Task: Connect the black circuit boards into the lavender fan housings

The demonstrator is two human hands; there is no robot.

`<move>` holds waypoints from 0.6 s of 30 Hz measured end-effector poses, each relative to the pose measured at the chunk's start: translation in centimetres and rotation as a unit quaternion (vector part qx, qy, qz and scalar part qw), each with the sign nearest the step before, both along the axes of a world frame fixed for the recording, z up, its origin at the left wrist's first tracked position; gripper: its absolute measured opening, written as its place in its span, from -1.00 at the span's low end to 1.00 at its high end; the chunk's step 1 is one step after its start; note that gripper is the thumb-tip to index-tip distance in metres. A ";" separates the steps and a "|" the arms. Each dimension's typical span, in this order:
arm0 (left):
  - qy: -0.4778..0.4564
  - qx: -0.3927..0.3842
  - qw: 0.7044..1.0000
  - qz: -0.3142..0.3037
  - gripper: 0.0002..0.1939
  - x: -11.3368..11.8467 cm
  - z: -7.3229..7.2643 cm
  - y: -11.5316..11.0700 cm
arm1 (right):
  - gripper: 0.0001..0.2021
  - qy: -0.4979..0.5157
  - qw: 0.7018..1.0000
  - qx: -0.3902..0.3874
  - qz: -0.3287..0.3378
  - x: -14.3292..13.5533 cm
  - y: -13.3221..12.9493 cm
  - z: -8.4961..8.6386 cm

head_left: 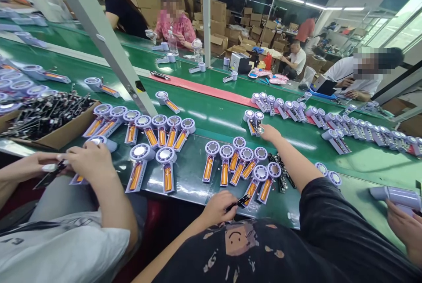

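Note:
My left hand is closed around one end of a narrow black circuit board, low in front of my body at the table's near edge. My right hand reaches out over the green belt, its fingers closed at the handle end of a lavender handheld fan. A second such fan lies against its left side. Both have dark boards in their handles. Between my arms lies a group of open fans with orange parts showing in their handles. Beside them is a small pile of black boards, partly behind my right forearm.
To my left a co-worker's hands handle a dark strip near several fans. A cardboard box holds many boards. A slanted metal post rises from the table. Rows of fans line the belt. At right, another hand holds a fan.

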State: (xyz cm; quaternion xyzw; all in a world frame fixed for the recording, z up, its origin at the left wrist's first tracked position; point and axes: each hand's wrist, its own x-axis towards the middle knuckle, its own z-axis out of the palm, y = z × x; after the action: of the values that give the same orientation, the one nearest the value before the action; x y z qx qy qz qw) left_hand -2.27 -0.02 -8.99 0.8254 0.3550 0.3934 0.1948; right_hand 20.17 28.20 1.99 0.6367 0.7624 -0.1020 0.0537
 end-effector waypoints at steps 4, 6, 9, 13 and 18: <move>0.013 -0.006 1.000 -0.007 -0.80 -0.1 0.0 -0.1 | -0.62 0.001 1.000 -0.003 0.004 0.4 0.1 -0.1; 0.018 -0.004 1.000 -0.005 -0.78 -0.1 0.0 -0.1 | -0.60 -0.004 1.000 0.001 0.000 0.7 0.2 -0.2; 0.013 0.006 1.000 -0.001 -0.75 0.0 -0.2 0.0 | -0.59 -0.012 1.000 -0.003 -0.003 1.0 0.5 -0.3; 0.007 0.017 1.000 0.000 -0.73 0.1 -0.6 0.0 | -0.61 -0.019 1.000 -0.016 -0.003 1.3 0.8 -0.5; 0.002 0.022 1.000 0.000 -0.73 0.2 -0.7 0.0 | -0.60 -0.022 0.999 -0.030 -0.017 1.9 0.6 -0.5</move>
State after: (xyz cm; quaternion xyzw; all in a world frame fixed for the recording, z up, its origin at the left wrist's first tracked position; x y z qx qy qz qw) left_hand -2.03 0.03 -9.70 0.8302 0.3469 0.3993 0.1758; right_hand 22.10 28.76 1.49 0.6498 0.7466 -0.1117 0.0881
